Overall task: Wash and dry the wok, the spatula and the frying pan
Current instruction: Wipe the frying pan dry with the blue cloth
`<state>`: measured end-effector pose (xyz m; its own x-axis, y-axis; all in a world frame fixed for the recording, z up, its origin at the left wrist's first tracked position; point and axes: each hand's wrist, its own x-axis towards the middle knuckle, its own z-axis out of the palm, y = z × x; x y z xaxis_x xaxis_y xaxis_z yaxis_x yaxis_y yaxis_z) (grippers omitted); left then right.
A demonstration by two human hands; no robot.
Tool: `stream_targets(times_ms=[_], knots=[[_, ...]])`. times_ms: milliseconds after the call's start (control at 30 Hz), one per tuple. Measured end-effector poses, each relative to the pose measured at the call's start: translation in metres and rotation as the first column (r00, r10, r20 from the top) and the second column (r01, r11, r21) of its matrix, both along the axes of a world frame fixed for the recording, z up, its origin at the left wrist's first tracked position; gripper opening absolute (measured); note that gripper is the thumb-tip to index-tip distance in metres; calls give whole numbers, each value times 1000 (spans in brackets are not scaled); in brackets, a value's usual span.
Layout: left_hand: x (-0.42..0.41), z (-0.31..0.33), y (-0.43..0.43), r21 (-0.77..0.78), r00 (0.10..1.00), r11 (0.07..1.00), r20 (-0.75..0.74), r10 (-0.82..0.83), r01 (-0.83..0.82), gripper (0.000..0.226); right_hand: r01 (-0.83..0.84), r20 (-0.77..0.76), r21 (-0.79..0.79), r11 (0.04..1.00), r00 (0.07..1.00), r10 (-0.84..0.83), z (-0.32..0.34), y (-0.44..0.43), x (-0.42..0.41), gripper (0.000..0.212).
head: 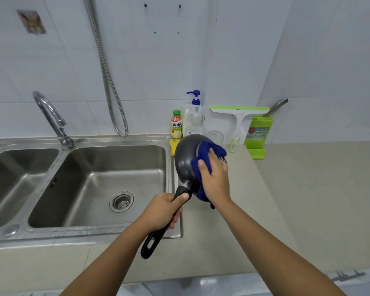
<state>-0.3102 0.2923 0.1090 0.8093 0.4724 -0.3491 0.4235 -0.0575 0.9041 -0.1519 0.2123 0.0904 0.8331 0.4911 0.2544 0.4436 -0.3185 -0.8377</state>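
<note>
A dark frying pan [185,161] is held tilted on its side above the counter, just right of the sink. My left hand [163,210] grips its black handle, whose looped end sticks out below my fist. My right hand [215,178] presses a blue cloth [205,155] against the pan, fingers spread over the cloth. The cloth hangs down below my wrist. No wok shows; a metal handle [277,106] stands behind the green board at the back right, and I cannot tell what it belongs to.
A double steel sink [107,180] with a tap [49,116] and a shower hose [107,82] fills the left. Behind the pan stand a small drink bottle [176,124], a pump bottle [193,116], a squeegee [238,116] and a green board [257,135]. Beige counter [308,189] spreads right.
</note>
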Motion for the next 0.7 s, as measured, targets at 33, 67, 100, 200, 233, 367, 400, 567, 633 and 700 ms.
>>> stream_targets(times_ms=[33, 67, 100, 200, 233, 367, 400, 567, 633, 700], knots=[[0, 1, 2, -11, 1000, 1000, 6, 29, -29, 45, -44, 69, -12, 999, 997, 45, -3, -2, -10, 53], [-1, 2, 3, -20, 999, 999, 10, 51, -51, 46, -73, 122, -17, 997, 990, 74, -8, -5, -16, 54], [-1, 3, 4, -24, 998, 998, 15, 66, -66, 45, -76, 152, -25, 997, 985, 78, -13, -8, -19, 54], [-4, 1, 5, 13, 995, 995, -3, 95, -95, 45, 40, 166, -134, 990, 986, -17, -31, -16, -10, 51], [-5, -2, 5, 44, 995, 994, -24, 100, -99, 45, 80, 164, -201, 976, 985, -47, -37, -20, -7, 47], [-11, -23, 14, 327, 979, 943, -162, 123, -64, 48, 114, 160, -537, 836, 987, -32, -64, -40, -8, 52], [-11, -26, 16, 405, 973, 913, -189, 133, -46, 49, 72, 95, -619, 782, 995, -17, -73, -45, -12, 57], [-4, -29, 10, 551, 964, 833, -191, 184, -50, 46, -44, 1, -692, 720, 998, 61, -102, -61, -29, 60], [0, -32, 7, 556, 967, 828, -164, 195, -73, 44, -32, -147, -507, 861, 988, -50, -94, -61, -28, 53], [7, -35, 6, 555, 969, 827, -144, 200, -88, 44, 90, -287, -255, 963, 944, -164, -82, -60, -25, 45]])
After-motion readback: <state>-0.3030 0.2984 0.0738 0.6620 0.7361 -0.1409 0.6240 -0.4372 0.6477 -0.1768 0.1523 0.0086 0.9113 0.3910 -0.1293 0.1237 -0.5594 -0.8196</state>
